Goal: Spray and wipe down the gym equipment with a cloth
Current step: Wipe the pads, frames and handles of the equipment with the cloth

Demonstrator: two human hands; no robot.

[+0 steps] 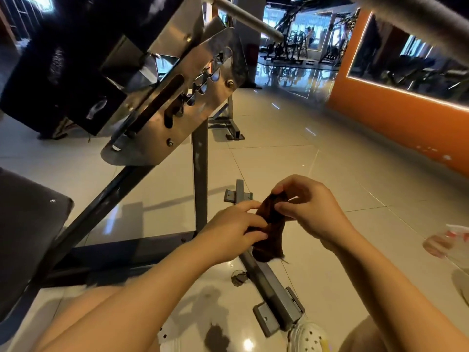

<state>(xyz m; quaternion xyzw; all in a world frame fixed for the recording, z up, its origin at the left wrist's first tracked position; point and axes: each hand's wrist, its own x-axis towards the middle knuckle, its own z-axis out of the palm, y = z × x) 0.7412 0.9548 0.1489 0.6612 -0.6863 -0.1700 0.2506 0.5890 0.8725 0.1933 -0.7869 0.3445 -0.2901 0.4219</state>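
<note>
A dark brown cloth (269, 235) hangs between both hands over the floor. My left hand (232, 229) grips its lower middle part, and my right hand (311, 207) pinches its top edge between thumb and fingers. The gym bench frame stands to the left, with a shiny steel adjustment plate (177, 97) full of notches and a grey upright post (200, 179). A clear spray bottle (454, 246) with a red and white head lies blurred at the right edge, apart from both hands.
A grey base bar (272, 283) of the frame runs along the tiled floor under my hands. A black seat pad (28, 237) sits at the left. An orange wall (406, 123) with mirrors lines the right. My white shoe (308, 337) is at the bottom.
</note>
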